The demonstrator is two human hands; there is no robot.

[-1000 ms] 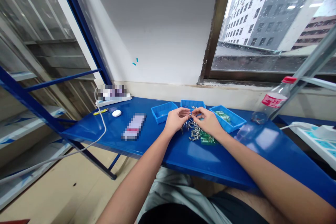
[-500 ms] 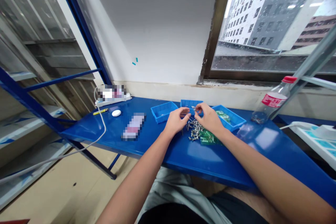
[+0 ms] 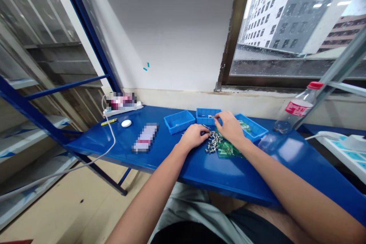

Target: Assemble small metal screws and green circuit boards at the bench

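My right hand (image 3: 230,126) is closed in a pinch at the front edge of the middle blue bin (image 3: 202,111). A thin silvery metal pin (image 3: 211,117) sticks out from its fingertips over the bin. My left hand (image 3: 193,136) is lower down, fingers curled at the table beside a pile of small shiny metal parts (image 3: 212,145). What its fingertips grip, if anything, is too small to make out. Green flat pieces (image 3: 228,150) lie right of the pile, partly under my right wrist.
A left blue bin (image 3: 179,122) and a right blue bin (image 3: 259,131) with green pieces flank the middle one. On the blue table (image 3: 160,160) are a blurred phone-like object (image 3: 145,138), a white oval object (image 3: 126,123), a yellow tool (image 3: 109,122) and a plastic bottle (image 3: 299,109).
My hands have moved apart. The left dropped down towards the metal pile and curled its fingers; the right shifted slightly right, now with a pin over the middle bin.
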